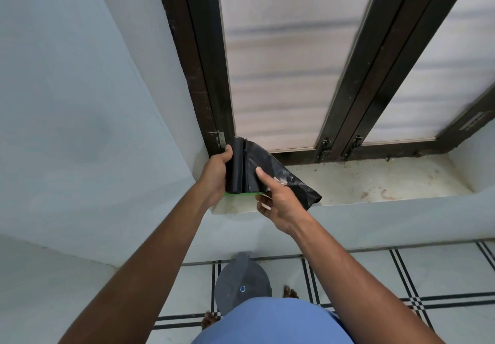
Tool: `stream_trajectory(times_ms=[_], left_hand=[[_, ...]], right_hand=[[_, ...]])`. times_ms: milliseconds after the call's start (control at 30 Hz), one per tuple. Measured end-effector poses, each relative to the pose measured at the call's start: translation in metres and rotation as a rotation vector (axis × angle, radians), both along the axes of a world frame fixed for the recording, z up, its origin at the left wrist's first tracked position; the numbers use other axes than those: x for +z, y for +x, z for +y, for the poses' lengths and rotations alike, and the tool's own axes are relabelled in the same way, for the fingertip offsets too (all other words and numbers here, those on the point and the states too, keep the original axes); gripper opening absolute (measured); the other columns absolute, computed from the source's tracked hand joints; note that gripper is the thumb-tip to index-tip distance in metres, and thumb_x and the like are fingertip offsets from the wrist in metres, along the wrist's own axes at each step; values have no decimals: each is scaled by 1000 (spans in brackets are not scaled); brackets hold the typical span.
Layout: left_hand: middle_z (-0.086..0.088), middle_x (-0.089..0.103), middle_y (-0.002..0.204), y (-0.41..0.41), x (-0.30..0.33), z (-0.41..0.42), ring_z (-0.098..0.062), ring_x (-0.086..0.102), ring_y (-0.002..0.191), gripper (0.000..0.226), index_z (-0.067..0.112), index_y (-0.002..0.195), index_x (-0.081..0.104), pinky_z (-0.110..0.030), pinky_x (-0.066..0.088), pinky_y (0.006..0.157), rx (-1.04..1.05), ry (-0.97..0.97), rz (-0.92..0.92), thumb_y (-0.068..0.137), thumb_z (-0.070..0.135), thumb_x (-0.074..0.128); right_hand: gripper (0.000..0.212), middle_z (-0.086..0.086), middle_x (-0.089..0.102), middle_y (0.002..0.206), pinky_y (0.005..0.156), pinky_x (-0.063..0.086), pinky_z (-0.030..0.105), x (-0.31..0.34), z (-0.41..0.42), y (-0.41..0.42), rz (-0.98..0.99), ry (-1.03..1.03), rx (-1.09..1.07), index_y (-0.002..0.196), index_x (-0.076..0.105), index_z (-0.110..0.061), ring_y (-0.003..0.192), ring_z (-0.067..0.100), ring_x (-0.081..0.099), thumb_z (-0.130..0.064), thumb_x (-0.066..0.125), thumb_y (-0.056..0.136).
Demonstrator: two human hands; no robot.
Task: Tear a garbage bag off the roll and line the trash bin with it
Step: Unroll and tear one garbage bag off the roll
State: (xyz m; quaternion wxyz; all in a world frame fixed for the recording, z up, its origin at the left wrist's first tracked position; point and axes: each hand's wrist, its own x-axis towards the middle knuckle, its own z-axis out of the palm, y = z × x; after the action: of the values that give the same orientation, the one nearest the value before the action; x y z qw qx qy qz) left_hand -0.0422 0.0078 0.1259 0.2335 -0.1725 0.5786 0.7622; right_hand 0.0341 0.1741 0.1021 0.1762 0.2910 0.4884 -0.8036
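Plastic is hanging loose from the roll point(235, 168) of black garbage bags, which the person is holding up in front of the window sill point(375, 180). In the 1 head view, the left hand point(215, 176) is gripping the roll, thumb on the near face and the other fingers hidden behind it. The right hand point(278, 204) is pinching the unrolled bag point(289, 180) at its lower edge, with the index finger lying straight along the film and the remaining fingers curled beneath. A strip of green is showing under the roll; what it belongs to is unclear.

The film is looking thin, light and limp, creased and glossy, so it will likely be slipping between fingers and stretching rather than snapping cleanly. A hold on each side of the perforation, close to the roll, would probably be tearing it best; no perforation line is visible here.

The bag's far corner is drooping over the sill's front edge point(348, 204). The dark window frame point(209, 81) is standing just behind the roll, and a wall point(80, 102) is closing in on the left, so open room is lying toward the right and toward the person. The grey trash bin point(242, 284), lid shut, is sitting on the tiled floor point(442, 276) directly below the hands, between the person's bare feet.
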Motion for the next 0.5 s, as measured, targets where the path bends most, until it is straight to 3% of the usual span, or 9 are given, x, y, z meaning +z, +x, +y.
stream_trajectory(times_ms=[67, 167, 267, 367, 433, 500], left_hand=[[-9, 81, 132, 1, 3, 2, -33, 75, 127, 63, 17, 137, 77, -55, 56, 115, -27, -20, 28, 105, 67, 56], [-6, 82, 131, 1, 7, 4, -32, 75, 126, 66, 19, 135, 78, -55, 56, 115, -14, -98, 50, 101, 72, 59], [-3, 81, 132, 1, 7, 3, -30, 73, 128, 66, 23, 136, 75, -56, 54, 117, -11, -165, 59, 97, 74, 60], [-2, 80, 134, 2, 8, 2, -31, 70, 131, 64, 23, 136, 75, -57, 51, 120, -35, -179, 78, 97, 72, 61], [-3, 81, 132, 5, 12, 1, -32, 71, 131, 57, 21, 135, 76, -56, 51, 120, -45, -182, 103, 104, 66, 59], [-5, 82, 129, 7, 15, 1, -32, 73, 128, 52, 19, 136, 75, -56, 53, 118, -62, -173, 120, 110, 59, 55]], right_hand=[[31, -3, 75, 94, 78, 54, 32, -1, -1, 0, 1, 22, 10, 107, 81, -22, 85, 16, 63, -45, 94, 90], [31, 0, 73, 100, 75, 56, 32, -2, 0, -2, -21, 84, -20, 109, 77, -20, 86, 17, 64, -46, 88, 96], [47, 2, 80, 107, 80, 58, 36, 8, 9, 4, -122, 194, 170, 113, 78, -16, 97, 22, 68, -62, 73, 103], [68, 1, 83, 90, 78, 53, 35, 30, 16, 18, -180, 310, 446, 97, 82, -14, 79, 17, 70, -76, 56, 104], [67, 2, 78, 76, 73, 49, 34, 42, 13, 21, -83, 384, 414, 84, 78, -13, 65, 16, 65, -70, 54, 108], [58, 2, 74, 73, 71, 49, 36, 48, 7, 15, 109, 405, 217, 83, 76, -11, 65, 18, 63, -57, 56, 112]])
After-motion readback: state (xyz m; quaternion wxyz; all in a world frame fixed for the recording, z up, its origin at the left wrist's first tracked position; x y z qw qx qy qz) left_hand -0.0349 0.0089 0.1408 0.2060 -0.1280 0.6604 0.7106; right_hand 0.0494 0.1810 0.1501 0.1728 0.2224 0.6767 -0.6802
